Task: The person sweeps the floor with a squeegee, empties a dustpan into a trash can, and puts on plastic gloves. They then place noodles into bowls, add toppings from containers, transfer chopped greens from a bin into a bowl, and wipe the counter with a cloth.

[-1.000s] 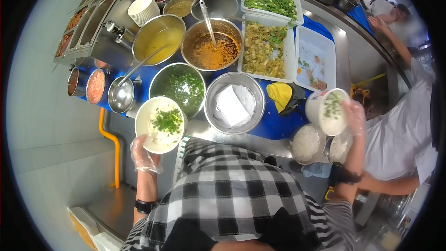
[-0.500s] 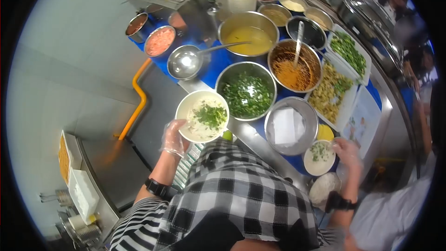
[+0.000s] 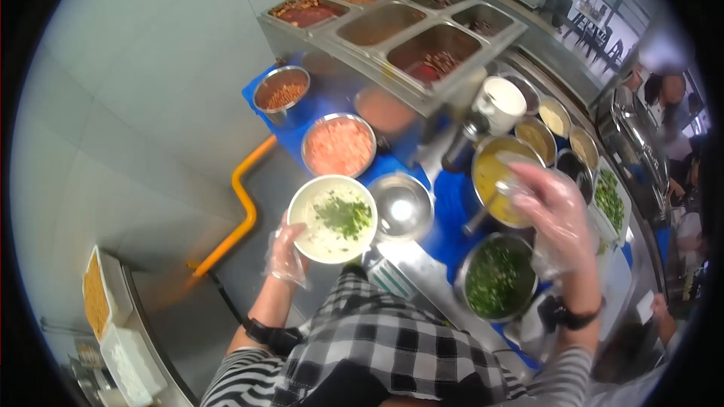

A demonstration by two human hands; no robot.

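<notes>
My left hand [image 3: 286, 250], in a clear plastic glove, grips the side of a white bowl [image 3: 320, 245]. Pale food and a heap of chopped green herbs [image 3: 344, 215] lie in this bowl. Gloved too, my right hand [image 3: 549, 207] is above the pot of yellow broth [image 3: 490, 169], fingers bent around a metal ladle handle [image 3: 481, 216]. The ladle's far end is hidden by the hand. Between the white bowl and the pot sits a shiny metal bowl [image 3: 402, 208]. Below the pot is a steel pot of chopped greens [image 3: 498, 277].
A raised rack of steel food trays [image 3: 381, 24] stands at the back. Pots of pink slices [image 3: 338, 148] and nuts or beans [image 3: 283, 96] sit left of it. White bowls [image 3: 504, 102] are stacked beyond the broth. A yellow pipe [image 3: 243, 200] runs at left. Other people are at right.
My right hand has left the small herb-topped bowl at lower right and come up to the broth pot's ladle. The view has turned right-to-left; my left hand still holds the white bowl.
</notes>
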